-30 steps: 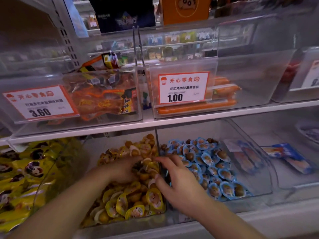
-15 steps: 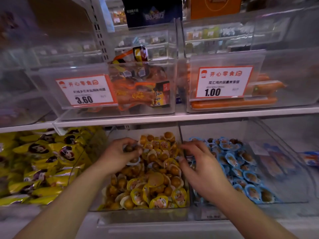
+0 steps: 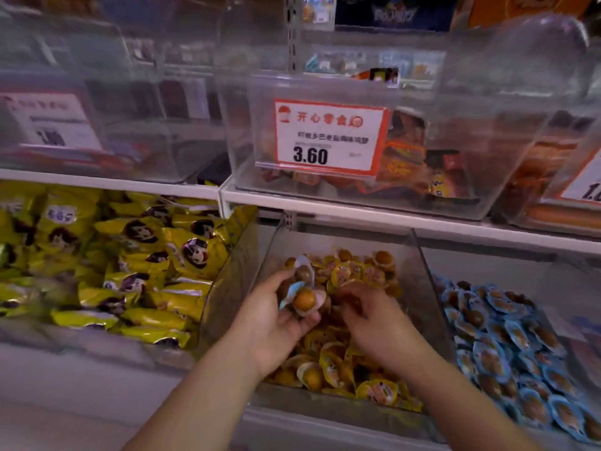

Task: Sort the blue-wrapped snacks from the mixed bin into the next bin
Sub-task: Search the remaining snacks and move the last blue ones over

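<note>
The left hand (image 3: pixel 276 317) grips a few blue snacks (image 3: pixel 300 288) above the mixed bin (image 3: pixel 419 255), collecting them for one trip. Right of it sits the blue bin (image 3: pixel 520 265). The right hand (image 3: pixel 374 317) digs, fingers curled; grip unclear.

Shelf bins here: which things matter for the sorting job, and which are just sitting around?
Part of the job:
- left hand holding blue-wrapped snacks
- right hand digging in the mixed bin
- blue bin next door

Just there:
- yellow packets
- price tag 3.60
- upper bin
</note>
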`<state>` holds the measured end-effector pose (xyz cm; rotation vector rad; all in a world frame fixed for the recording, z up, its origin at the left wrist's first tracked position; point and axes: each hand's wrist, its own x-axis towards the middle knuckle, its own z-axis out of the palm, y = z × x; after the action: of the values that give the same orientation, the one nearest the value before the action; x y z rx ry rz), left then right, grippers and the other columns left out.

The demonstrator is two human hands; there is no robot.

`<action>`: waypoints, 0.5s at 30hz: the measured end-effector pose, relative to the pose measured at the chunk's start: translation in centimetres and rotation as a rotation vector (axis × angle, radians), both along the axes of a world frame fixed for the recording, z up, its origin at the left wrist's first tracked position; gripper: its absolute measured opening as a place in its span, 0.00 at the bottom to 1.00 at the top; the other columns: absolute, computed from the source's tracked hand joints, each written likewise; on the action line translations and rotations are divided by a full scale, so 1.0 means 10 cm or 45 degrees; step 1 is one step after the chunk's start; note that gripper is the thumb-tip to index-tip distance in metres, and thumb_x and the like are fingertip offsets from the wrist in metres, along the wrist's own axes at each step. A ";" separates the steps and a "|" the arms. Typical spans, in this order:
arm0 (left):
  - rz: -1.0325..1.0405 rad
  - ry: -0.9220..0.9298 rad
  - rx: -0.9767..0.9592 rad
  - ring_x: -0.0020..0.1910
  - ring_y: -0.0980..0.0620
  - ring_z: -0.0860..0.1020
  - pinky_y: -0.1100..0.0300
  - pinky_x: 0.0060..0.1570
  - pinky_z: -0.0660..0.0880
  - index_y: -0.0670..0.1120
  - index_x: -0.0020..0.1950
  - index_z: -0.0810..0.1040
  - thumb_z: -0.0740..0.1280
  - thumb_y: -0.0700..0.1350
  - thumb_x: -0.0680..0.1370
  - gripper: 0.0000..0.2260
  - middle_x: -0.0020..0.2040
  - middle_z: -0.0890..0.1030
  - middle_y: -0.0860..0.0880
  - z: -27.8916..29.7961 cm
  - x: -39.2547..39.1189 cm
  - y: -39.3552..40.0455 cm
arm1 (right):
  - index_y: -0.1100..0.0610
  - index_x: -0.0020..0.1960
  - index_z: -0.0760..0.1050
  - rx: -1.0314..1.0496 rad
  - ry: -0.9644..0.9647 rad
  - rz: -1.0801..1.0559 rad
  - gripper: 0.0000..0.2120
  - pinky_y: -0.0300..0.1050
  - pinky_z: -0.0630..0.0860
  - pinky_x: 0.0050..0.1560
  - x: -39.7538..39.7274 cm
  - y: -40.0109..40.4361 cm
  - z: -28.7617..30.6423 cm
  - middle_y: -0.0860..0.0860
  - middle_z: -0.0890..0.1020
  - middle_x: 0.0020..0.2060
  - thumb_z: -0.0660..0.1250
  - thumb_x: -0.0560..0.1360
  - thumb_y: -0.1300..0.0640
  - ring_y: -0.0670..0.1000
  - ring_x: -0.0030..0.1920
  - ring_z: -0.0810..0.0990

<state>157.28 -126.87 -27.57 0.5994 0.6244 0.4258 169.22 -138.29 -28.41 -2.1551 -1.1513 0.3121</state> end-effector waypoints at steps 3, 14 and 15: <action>0.069 0.010 0.181 0.29 0.52 0.79 0.60 0.28 0.76 0.41 0.44 0.85 0.61 0.46 0.81 0.15 0.34 0.79 0.43 -0.07 0.05 0.01 | 0.54 0.54 0.83 0.325 0.594 -0.227 0.12 0.37 0.79 0.45 -0.10 0.16 0.05 0.48 0.87 0.46 0.60 0.82 0.58 0.46 0.46 0.84; 0.090 0.165 0.854 0.49 0.52 0.84 0.54 0.51 0.82 0.50 0.53 0.84 0.63 0.45 0.82 0.09 0.50 0.86 0.50 -0.13 0.19 -0.07 | 0.55 0.59 0.82 0.773 1.455 -0.279 0.13 0.55 0.83 0.48 -0.23 0.22 0.04 0.57 0.86 0.53 0.65 0.80 0.50 0.56 0.52 0.86; 0.048 0.204 0.986 0.52 0.54 0.83 0.56 0.54 0.80 0.52 0.54 0.84 0.63 0.46 0.83 0.09 0.52 0.85 0.51 -0.14 0.18 -0.07 | 0.55 0.58 0.82 0.779 1.528 -0.279 0.13 0.55 0.83 0.47 -0.20 0.20 0.06 0.58 0.86 0.52 0.65 0.79 0.50 0.55 0.51 0.86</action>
<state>159.09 -127.56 -29.00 1.3699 0.6148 0.6638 167.19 -136.31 -27.80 -1.1472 -0.2359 0.8569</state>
